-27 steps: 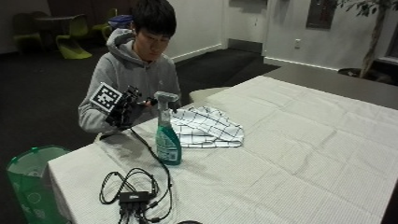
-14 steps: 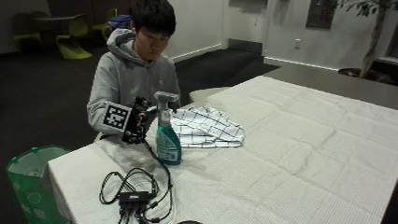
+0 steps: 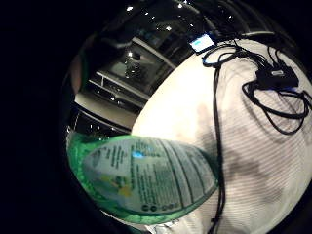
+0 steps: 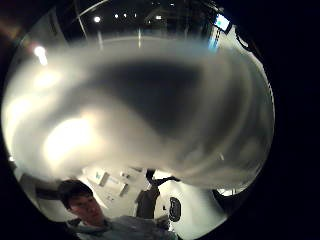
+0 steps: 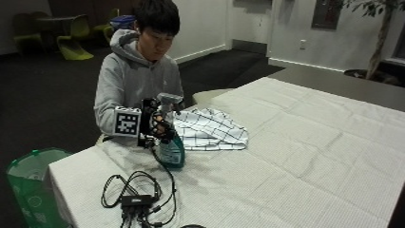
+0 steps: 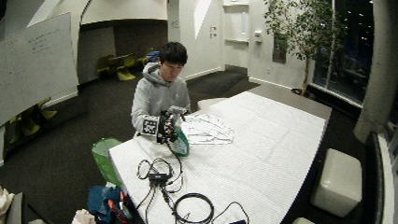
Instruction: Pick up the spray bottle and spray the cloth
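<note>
A gloved right hand [image 5: 159, 124] grips the spray bottle [image 5: 169, 142] near the table's [image 5: 329, 156] corner, the checked cloth [image 5: 212, 130] lying just beside it across a narrow gap. Coiled cables [image 5: 136, 194] crowd the near edge, while bare tablecloth stretches open beyond the cloth.

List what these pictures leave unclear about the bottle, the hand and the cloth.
- Bottle: label text too small in the outside view, blurred in the little-finger palm view.
- Right hand: fingers round the bottle's neck; trigger contact hidden.
- Cloth: near edge hidden behind the bottle.
- Thumb-side view: a pale blur fills it.
</note>
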A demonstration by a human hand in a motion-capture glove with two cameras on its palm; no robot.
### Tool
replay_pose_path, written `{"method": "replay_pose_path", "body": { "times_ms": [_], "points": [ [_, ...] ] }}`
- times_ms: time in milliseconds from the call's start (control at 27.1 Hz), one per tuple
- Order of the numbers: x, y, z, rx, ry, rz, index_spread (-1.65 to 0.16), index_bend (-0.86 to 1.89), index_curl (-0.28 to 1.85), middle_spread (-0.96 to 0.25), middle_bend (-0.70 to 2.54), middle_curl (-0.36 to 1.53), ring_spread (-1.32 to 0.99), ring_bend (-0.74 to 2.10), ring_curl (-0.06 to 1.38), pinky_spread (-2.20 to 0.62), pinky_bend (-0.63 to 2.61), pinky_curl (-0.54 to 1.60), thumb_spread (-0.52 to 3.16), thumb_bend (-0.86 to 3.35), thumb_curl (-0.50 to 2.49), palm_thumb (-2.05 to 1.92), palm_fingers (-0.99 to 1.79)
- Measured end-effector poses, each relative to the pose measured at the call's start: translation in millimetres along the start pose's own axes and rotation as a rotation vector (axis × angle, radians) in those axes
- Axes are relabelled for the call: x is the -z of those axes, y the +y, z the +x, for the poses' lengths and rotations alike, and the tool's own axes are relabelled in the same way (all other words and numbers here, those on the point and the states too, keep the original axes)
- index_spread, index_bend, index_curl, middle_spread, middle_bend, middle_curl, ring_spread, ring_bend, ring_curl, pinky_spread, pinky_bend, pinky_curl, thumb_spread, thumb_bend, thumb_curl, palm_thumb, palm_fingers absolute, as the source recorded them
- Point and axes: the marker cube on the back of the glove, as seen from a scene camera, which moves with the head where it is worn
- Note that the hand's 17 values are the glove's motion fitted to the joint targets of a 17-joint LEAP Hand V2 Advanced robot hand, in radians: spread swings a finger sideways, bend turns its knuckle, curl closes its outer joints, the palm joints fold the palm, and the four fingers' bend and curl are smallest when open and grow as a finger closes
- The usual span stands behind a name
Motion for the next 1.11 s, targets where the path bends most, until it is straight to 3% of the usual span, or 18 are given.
{"method": "replay_pose_path", "body": {
  "times_ms": [332,553,812,1107],
  "points": [
    [-14,-14,-7,-0.099,-0.098,-0.068,-0.18,0.27,0.30,-0.04,0.48,0.41,-0.07,0.69,0.36,-0.04,0.40,0.32,0.84,0.07,0.41,0.79,1.42],
    [-35,-32,-15,-0.033,0.016,-0.228,-0.19,0.39,0.39,-0.08,0.58,0.46,-0.12,0.74,0.42,-0.16,0.42,0.36,0.60,0.06,0.50,0.89,1.47],
    [-72,-42,-51,0.099,0.247,-0.721,-0.19,0.46,0.45,-0.11,0.63,0.49,-0.16,0.74,0.44,-0.23,0.43,0.38,0.44,0.01,0.56,0.93,1.44],
    [-110,-16,-117,0.279,0.764,-1.165,-0.19,0.49,0.49,-0.12,0.66,0.51,-0.17,0.74,0.46,-0.26,0.44,0.40,0.34,-0.02,0.62,0.95,1.43]
  ]
}}
